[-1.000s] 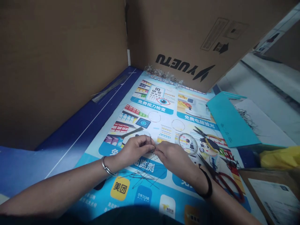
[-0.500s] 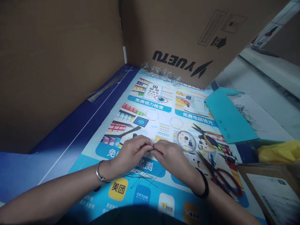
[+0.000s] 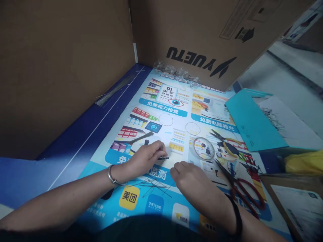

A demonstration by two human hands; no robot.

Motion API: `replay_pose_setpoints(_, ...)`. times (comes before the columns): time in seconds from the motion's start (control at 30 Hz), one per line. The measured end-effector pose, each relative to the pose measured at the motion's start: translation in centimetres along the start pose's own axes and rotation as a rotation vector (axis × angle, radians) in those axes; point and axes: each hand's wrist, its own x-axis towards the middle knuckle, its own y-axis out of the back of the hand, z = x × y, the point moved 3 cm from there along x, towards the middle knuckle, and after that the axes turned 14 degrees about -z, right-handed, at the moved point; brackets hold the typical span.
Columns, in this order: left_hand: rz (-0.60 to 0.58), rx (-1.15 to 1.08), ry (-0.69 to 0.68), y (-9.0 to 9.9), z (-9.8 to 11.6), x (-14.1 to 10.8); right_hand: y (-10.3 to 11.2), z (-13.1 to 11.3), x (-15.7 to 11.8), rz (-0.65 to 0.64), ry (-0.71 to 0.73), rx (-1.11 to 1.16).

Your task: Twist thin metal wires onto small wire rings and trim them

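Note:
My left hand (image 3: 148,156), with a silver bangle at the wrist, pinches something small and thin over the middle of the printed poster (image 3: 176,124). What it is cannot be made out. To its right, and apart from it, my right hand (image 3: 189,176) has its fingers curled in, with a black band at the wrist; anything in its fingertips is hidden. Loose thin wires (image 3: 153,186) lie on the poster just below my left hand. A ring of coiled wire (image 3: 204,148) lies beyond my right hand.
Red-handled scissors (image 3: 247,195) and pliers (image 3: 224,137) lie at the right. A teal folder (image 3: 254,124) holds tangled wire pieces. Cardboard panels (image 3: 202,30) stand behind and left, with more wire pieces (image 3: 174,72) at their base. A wire bundle (image 3: 113,90) lies on the left.
My hands were together at the fingertips; now they are apart. The right hand has moved down and to the right. The view has shifted slightly.

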Motion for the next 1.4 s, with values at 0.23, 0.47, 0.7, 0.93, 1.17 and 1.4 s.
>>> replay_pose_setpoints(0.23, 0.133, -0.091, -0.05, 0.7, -0.1, -0.2, 1.0, -0.6, 1.8, -0.046, 0.067, -0.166)
replay_pose_setpoints(0.47, 0.197, -0.324, -0.092, 1.3, -0.3, 0.0, 0.5, 0.8, 1.5, -0.123, -0.007, 0.019)
replay_pose_setpoints(0.7, 0.167, -0.393, -0.065, 1.1, -0.5, 0.1, -1.2, 3.6, -1.3, -0.043, -0.181, 0.239)
replay_pose_setpoints(0.93, 0.082, -0.334, -0.075, 0.6, -0.2, 0.2, 1.0, 4.2, 0.8, 0.403, -0.198, 0.514)
replay_pose_setpoints(1.17, 0.094, -0.142, -0.018, 1.0, 0.0, 0.1, 0.7, 3.2, 4.3, 0.717, -0.105, 0.466)
replay_pose_setpoints(1.4, 0.15, -0.144, -0.006, 0.7, -0.5, 0.2, -0.2, 2.8, 4.6, 0.824, -0.088, 0.473)
